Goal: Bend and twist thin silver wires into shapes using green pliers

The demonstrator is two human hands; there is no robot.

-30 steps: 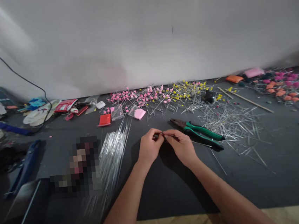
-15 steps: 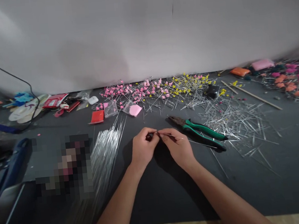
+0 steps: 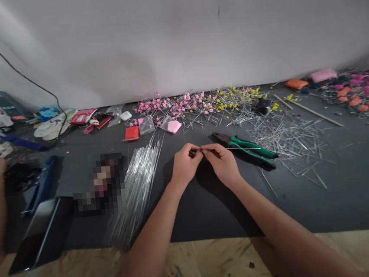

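My left hand (image 3: 186,163) and my right hand (image 3: 223,164) meet fingertip to fingertip over the dark table. A thin silvery wire (image 3: 248,149) sticks out to the right from my right hand, which pinches it between thumb and fingers. My left thumb and forefinger are pressed together at the wire's other end; the small dark bit between the fingertips is too small to make out. Just right of my hands lie pliers (image 3: 252,146) with green and black handles, their jaws pointing up and left. The wire passes over the pliers in the picture.
A bundle of straight wires (image 3: 142,171) lies left; loose short wires (image 3: 298,145) are scattered right. Behind are pink-tipped wires (image 3: 168,105), yellow-tipped wires (image 3: 233,98), and a red packet (image 3: 132,133). A phone-like slab (image 3: 42,235) lies at the table's front left edge.
The view has shifted, so the table sits higher and further right, and its front edge shows. A bare limb has appeared at the left edge. Both hands keep their pinch.
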